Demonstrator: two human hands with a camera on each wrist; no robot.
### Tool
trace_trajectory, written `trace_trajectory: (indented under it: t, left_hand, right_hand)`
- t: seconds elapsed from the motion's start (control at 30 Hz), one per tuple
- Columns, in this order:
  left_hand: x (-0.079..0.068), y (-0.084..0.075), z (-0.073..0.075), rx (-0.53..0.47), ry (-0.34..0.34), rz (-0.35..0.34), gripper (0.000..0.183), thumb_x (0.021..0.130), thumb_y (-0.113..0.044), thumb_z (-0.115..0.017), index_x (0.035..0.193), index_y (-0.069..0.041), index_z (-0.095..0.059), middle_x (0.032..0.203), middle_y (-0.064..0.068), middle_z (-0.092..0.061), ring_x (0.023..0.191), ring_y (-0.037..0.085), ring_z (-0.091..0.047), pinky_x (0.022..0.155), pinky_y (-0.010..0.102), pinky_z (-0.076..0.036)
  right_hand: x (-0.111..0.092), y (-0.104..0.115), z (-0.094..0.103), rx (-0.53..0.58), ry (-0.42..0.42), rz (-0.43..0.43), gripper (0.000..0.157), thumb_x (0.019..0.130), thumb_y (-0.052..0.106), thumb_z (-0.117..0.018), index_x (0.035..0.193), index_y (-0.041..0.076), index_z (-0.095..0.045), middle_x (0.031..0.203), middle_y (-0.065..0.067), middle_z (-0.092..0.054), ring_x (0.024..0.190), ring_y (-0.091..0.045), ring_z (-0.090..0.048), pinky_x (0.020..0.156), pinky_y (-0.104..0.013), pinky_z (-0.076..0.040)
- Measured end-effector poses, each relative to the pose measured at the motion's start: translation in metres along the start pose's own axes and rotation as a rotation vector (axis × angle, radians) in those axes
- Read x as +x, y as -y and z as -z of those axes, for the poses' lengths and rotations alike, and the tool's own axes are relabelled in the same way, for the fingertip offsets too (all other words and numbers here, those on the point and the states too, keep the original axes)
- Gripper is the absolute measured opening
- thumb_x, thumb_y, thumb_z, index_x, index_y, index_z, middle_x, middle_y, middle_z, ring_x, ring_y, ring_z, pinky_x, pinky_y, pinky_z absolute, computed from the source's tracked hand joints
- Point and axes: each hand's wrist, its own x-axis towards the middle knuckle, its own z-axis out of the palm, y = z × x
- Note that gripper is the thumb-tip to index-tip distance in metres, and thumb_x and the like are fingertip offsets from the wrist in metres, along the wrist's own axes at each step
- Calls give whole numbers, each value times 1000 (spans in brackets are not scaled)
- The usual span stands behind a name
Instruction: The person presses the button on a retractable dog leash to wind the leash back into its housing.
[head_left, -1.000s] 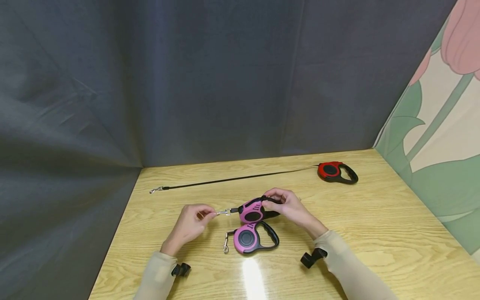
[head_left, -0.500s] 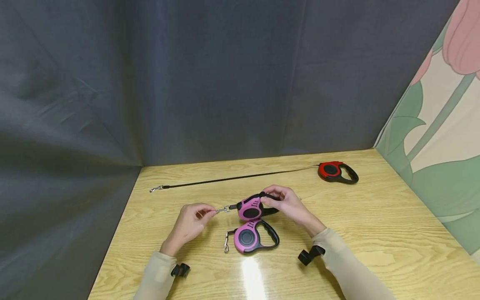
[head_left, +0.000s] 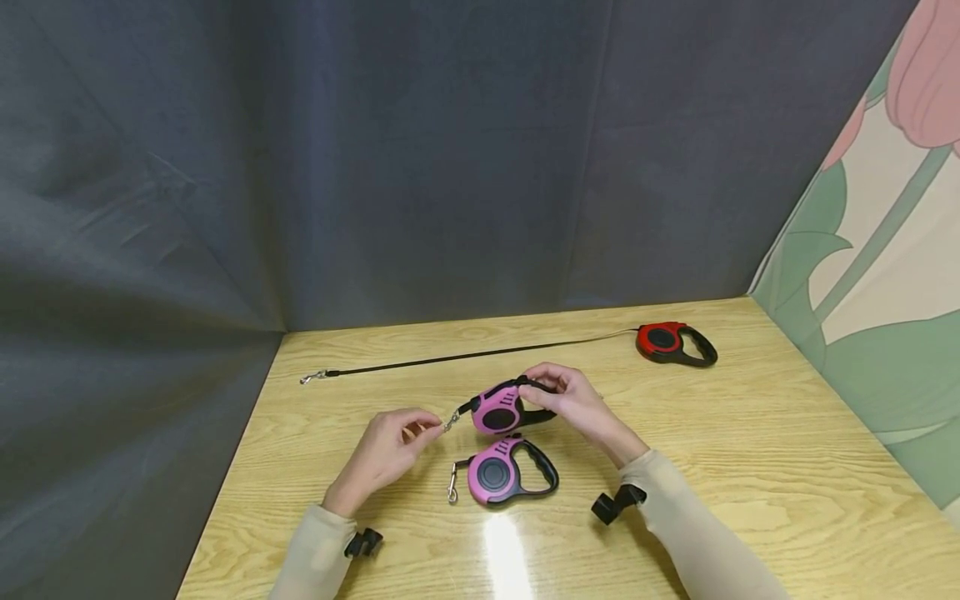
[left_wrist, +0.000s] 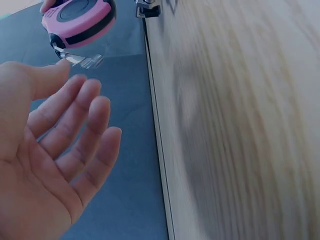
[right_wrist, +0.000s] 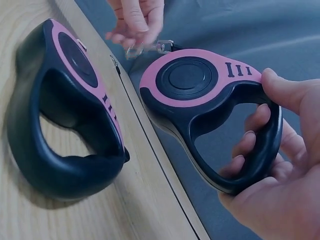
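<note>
My right hand (head_left: 573, 404) grips the black handle of a pink retractable dog leash (right_wrist: 187, 77), held up above the table. From its nose a metal snap hook (head_left: 452, 420) slants down on a short black strap; it looks blurred in both wrist views. My left hand (left_wrist: 55, 135) is right beside that hook, its thumb and fingers parted and loosely bent, the thumb tip close to the metal. A second pink retractable leash (head_left: 492, 475) lies on the table just in front of the held one, its own hook (head_left: 452, 483) resting to its left.
At the back right of the wooden table (head_left: 750, 467) lies a red retractable leash (head_left: 662, 339). Its black strap (head_left: 457, 359) stretches left across the table to a metal hook (head_left: 313, 377). A dark curtain (head_left: 435, 167) stands behind the table's back edge.
The held pink leash has moved slightly left and up, away from the one on the table. Its hook, earlier pinched and stretched level by my left fingers, now droops, and those fingers have parted.
</note>
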Motion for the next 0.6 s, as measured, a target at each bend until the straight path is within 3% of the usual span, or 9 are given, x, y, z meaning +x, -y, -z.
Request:
trace_trajectory:
  t: [0.17,0.3,0.43,0.6]
  left_hand:
    - [7,-7,-6,-94,-47,-25,36,99,-26,-78,131,-9,-73,119,4,-78,107,20,-73,95,39,-60]
    - [14,-14,-13,-229,-70,-53,41,99,-23,-78,136,-9,-69,132,14,-74,118,31,-71,101,48,-58]
    - [21,-19,-21,-314,-76,-48,41,99,-20,-77,137,-6,-69,133,14,-73,119,32,-70,100,40,-60]
    - [29,-23,-28,-361,-55,-6,39,97,-18,-79,133,-3,-71,123,13,-76,108,24,-72,92,26,-60]
  right_hand:
    - [2,4,-1,16,4,-32,34,101,23,-75,128,2,-68,107,5,-76,108,-16,-69,102,-43,-54]
    - [5,7,-3,26,2,-49,37,101,25,-75,129,2,-67,109,4,-75,109,-19,-68,99,-42,-54]
    - [9,8,-5,33,-6,-49,40,101,24,-75,130,-1,-66,107,4,-73,104,-21,-67,92,-38,-53]
    - [11,10,-8,56,-4,-57,40,102,20,-73,132,-5,-63,101,7,-70,91,-15,-61,85,-33,-52]
